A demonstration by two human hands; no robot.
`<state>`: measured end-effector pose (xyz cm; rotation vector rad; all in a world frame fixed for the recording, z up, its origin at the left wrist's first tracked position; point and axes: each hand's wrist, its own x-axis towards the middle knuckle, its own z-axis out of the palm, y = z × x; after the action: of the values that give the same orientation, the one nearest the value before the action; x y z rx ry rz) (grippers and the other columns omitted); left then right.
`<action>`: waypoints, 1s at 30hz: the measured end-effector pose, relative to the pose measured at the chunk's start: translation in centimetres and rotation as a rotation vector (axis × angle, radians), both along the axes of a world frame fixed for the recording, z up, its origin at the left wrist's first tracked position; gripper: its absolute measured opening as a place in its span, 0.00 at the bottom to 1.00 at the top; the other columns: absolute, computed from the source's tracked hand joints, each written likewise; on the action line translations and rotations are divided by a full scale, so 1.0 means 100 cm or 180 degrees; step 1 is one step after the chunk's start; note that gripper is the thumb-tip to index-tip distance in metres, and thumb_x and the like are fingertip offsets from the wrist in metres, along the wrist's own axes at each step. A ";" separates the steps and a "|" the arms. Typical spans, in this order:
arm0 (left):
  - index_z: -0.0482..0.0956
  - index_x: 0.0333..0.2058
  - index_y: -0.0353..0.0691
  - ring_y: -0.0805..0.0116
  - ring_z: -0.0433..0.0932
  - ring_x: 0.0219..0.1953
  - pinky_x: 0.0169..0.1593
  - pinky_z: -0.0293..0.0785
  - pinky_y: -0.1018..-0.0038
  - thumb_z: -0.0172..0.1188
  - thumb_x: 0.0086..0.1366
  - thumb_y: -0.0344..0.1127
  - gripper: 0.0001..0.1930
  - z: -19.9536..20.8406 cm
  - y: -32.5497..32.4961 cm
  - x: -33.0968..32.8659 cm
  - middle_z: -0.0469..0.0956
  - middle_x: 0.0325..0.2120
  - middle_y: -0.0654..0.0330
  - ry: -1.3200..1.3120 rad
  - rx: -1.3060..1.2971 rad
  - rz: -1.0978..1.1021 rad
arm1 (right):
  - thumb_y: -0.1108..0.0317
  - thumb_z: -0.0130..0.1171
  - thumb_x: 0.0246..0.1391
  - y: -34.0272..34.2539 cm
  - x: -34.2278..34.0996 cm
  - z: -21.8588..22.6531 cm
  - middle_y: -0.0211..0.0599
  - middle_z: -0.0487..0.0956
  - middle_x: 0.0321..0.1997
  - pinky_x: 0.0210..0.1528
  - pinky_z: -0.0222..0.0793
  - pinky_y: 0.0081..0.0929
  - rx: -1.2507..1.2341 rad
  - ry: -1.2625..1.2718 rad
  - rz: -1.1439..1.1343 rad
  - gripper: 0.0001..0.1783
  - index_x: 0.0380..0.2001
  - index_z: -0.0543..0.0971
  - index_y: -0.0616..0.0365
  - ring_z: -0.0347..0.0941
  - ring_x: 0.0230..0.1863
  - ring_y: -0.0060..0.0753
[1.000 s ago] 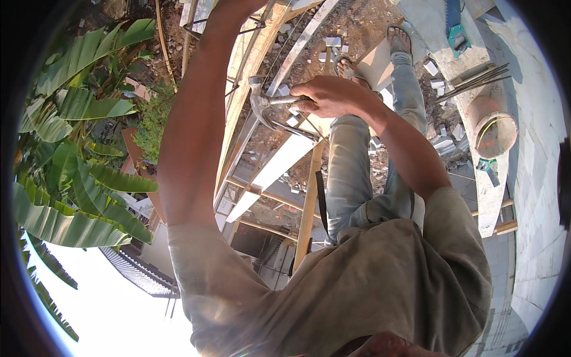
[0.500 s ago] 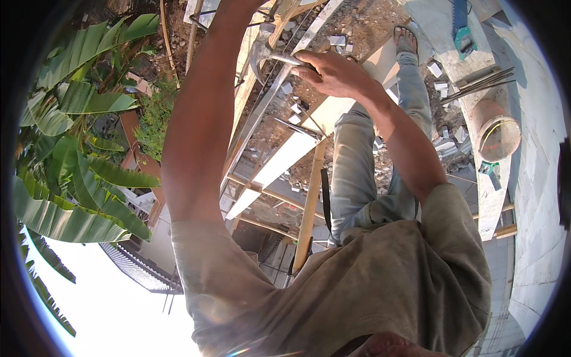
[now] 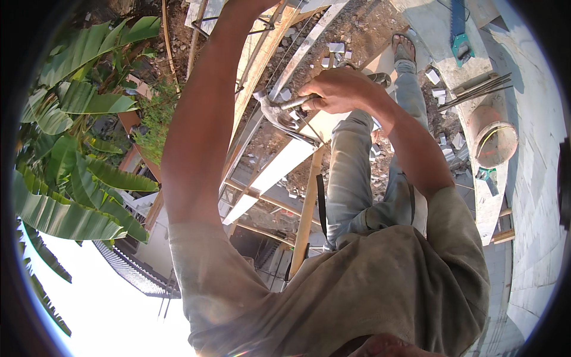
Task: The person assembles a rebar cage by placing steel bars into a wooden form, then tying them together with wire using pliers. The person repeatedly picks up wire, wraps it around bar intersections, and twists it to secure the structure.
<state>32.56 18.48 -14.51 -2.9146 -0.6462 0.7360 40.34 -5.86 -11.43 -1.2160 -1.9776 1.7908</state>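
Observation:
My right hand (image 3: 342, 90) is wrapped round the handle of a claw hammer (image 3: 275, 111). The hammer's metal head sticks out to the left of my fingers, and its butt end shows past the back of the hand. Beneath the head run thin metal rods (image 3: 304, 138) and a pale wooden plank (image 3: 270, 172). My left arm stretches up past the top edge, so the left hand is out of the picture. Near that arm lies a long yellowish timber board (image 3: 262, 59) with bent dark bars across it.
On the right, a dusty plank (image 3: 488, 205) carries a bucket (image 3: 496, 143), a bundle of thin rods (image 3: 476, 92) and a green-handled saw (image 3: 461, 47). Broken white block pieces (image 3: 336, 47) litter the ground. A bamboo pole (image 3: 308, 211) slants near my leg. Banana leaves (image 3: 89, 166) fill the left.
My right hand and the hammer have dropped lower in the picture, and the hammer's head has turned. My left arm has shifted slightly to the right near the top.

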 end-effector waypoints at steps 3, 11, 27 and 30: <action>0.72 0.40 0.17 0.45 0.81 0.33 0.38 0.78 0.57 0.46 0.59 0.24 0.15 0.008 -0.004 0.001 0.78 0.30 0.35 -0.0522 -0.0532 0.0564 | 0.54 0.52 0.62 0.004 0.002 -0.007 0.46 0.78 0.25 0.30 0.70 0.43 -0.0220 0.0298 -0.1198 0.18 0.44 0.77 0.57 0.78 0.27 0.44; 0.73 0.42 0.20 0.39 0.78 0.43 0.55 0.70 0.56 0.45 0.61 0.26 0.15 0.036 -0.022 0.017 0.75 0.36 0.28 -0.0896 -0.0746 0.1084 | 0.55 0.56 0.59 0.009 0.022 -0.025 0.49 0.81 0.35 0.36 0.73 0.41 0.0379 -0.0381 -0.1615 0.20 0.48 0.77 0.58 0.79 0.34 0.50; 0.75 0.23 0.33 0.45 0.76 0.33 0.41 0.72 0.56 0.54 0.58 0.38 0.13 0.000 -0.011 -0.009 0.76 0.25 0.42 -0.1127 -0.0937 0.0579 | 0.59 0.53 0.62 -0.010 0.010 0.001 0.51 0.76 0.22 0.27 0.64 0.45 -0.0129 0.0318 -0.1865 0.16 0.45 0.72 0.61 0.74 0.24 0.53; 0.77 0.42 0.36 0.43 0.79 0.41 0.45 0.73 0.59 0.51 0.66 0.50 0.21 0.016 -0.023 -0.001 0.79 0.37 0.42 -0.1474 -0.1775 0.1504 | 0.61 0.52 0.62 -0.016 -0.004 -0.011 0.50 0.73 0.20 0.25 0.63 0.47 -0.0325 0.0243 -0.1810 0.15 0.45 0.70 0.61 0.73 0.22 0.53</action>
<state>32.49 16.19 -12.95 -3.5263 -1.4129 0.2784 39.92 -7.47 -12.52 -1.5201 -1.3239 1.6176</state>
